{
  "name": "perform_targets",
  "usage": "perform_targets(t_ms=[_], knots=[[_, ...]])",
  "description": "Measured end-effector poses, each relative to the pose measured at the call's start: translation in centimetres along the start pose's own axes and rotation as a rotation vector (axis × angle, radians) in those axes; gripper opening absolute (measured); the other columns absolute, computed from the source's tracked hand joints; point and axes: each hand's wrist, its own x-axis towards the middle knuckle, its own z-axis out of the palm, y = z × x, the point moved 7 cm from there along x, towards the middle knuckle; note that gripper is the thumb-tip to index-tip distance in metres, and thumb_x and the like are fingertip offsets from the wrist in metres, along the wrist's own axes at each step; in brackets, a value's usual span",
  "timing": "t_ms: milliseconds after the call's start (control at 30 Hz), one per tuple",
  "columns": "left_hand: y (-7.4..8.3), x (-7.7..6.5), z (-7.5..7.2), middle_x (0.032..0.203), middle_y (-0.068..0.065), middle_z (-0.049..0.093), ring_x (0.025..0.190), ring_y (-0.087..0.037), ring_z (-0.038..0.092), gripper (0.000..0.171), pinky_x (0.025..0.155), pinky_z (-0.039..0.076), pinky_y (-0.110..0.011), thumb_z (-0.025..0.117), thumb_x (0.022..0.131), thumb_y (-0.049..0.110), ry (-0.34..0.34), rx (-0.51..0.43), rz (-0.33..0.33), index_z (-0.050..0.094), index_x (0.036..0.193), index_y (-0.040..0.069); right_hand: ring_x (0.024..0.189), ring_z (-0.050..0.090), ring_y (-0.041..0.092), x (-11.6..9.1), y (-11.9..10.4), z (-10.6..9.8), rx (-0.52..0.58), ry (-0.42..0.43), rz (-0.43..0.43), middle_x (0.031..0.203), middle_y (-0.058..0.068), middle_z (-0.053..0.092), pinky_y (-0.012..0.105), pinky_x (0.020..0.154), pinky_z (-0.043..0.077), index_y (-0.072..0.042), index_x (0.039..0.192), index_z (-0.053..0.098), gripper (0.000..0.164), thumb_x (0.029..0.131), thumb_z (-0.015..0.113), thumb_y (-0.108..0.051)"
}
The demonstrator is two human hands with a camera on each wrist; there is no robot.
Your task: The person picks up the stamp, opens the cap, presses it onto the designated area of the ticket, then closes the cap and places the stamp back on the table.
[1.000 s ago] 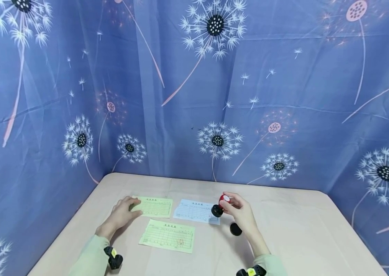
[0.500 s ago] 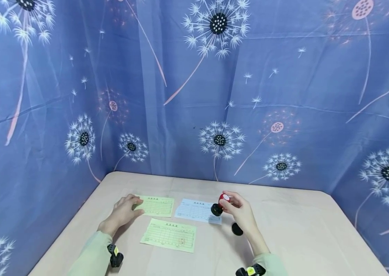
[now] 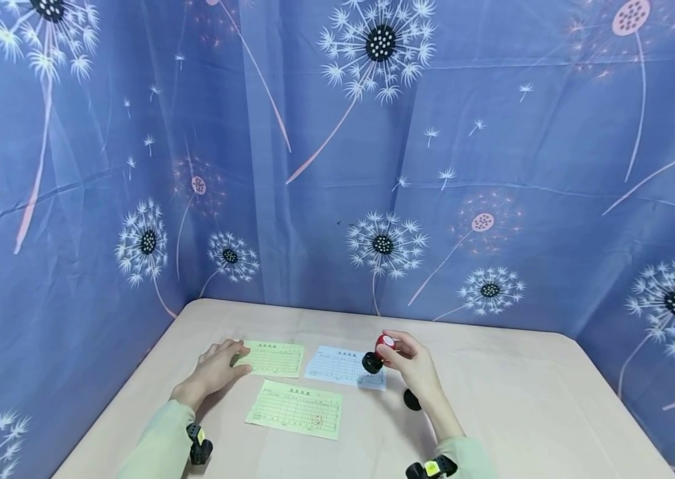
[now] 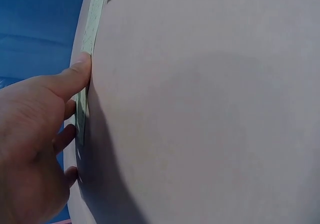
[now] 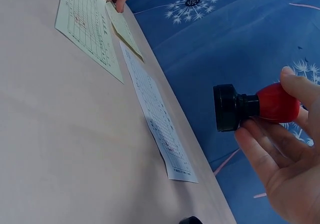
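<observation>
Right hand [image 3: 419,367]: gripping, thumb and fingers curled round the red handle of a stamp [image 5: 278,104]. Stamp found held in the air above the right part of the blue sheet [image 3: 337,366], its black base apart from the paper. Left hand [image 3: 210,374]: fingers and thumb spread and slightly bent, tips touching the left end of the far green sheet [image 3: 275,360], which lies flat to the left of the blue one. Near green sheet [image 3: 289,406]: flat, closer to the person than the other two, printed with a table and bearing a red mark toward its right end. Black cap [image 3: 411,399]: on the surface [image 3: 529,412], near the right wrist, partly hidden by it in the head view. Behind stands a blue curtain [image 3: 313,219] with a dandelion print
</observation>
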Motion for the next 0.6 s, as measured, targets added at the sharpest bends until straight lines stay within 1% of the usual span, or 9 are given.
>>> perform_targets(t_ms=[200,367,600], knots=[[0.0,0.0,-0.1,0.149,-0.019,0.046,0.131,-0.039,0.041,0.044,0.112,0.025,-0.061,0.068,0.093,0.031,0.006,-0.018,-0.001,0.061,0.130,0.008,0.084,0.071,0.011,0.1,-0.3,0.5,-0.019,-0.008,-0.034,0.098,0.015,0.072,0.036,0.079,0.061,0.001,0.126,0.063,0.040,0.089,0.074,-0.011],[0.1,-0.1,-0.1,0.149,-0.018,0.046,0.130,-0.038,0.041,0.045,0.111,0.024,-0.062,0.068,0.093,0.031,-0.004,-0.029,-0.002,0.060,0.132,0.008,0.084,0.071,0.009,0.3,-0.3,1.0,-0.031,-0.010,-0.024,0.097,0.014,0.072,0.034,0.078,0.061,-0.003,0.124,0.066,0.038,0.088,0.075,-0.012],[-0.1,0.0,0.1,0.150,-0.018,0.045,0.131,-0.038,0.040,0.046,0.113,0.024,-0.062,0.069,0.093,0.031,-0.004,-0.025,-0.026,0.060,0.132,0.010,0.082,0.071,0.009,0.9,-1.0,2.5,-0.035,-0.017,-0.050,0.096,0.013,0.072,0.032,0.077,0.061,-0.003,0.124,0.066,0.038,0.088,0.075,-0.011]])
